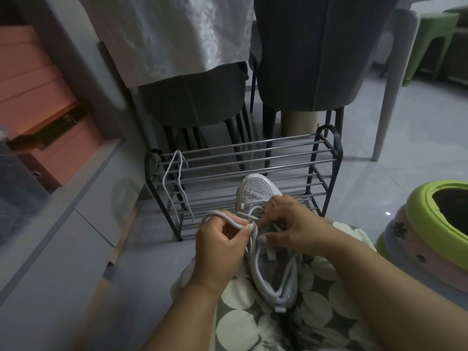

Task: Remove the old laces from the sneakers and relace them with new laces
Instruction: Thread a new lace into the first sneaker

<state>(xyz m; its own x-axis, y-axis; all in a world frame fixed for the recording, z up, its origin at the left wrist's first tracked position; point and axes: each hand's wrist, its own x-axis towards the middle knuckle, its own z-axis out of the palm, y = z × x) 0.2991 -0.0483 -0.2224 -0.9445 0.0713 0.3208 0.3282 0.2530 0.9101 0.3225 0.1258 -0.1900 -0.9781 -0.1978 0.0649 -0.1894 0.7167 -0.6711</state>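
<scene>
A white mesh sneaker (260,192) lies on my lap, toe pointing away from me. My left hand (220,245) pinches a loop of white lace (222,216) between thumb and fingers, just left of the shoe's eyelets. My right hand (288,228) is over the tongue, its fingers curled on the lace at the eyelets. A second white lace (174,178) hangs over the top bars of the shoe rack at the left.
A black metal shoe rack (253,171) stands right in front of the sneaker. Two grey chairs (304,72) and a white tablecloth (172,34) are behind it. Stacked green and pink stools (417,229) sit at the right, pink boxes (38,97) on a shelf at the left.
</scene>
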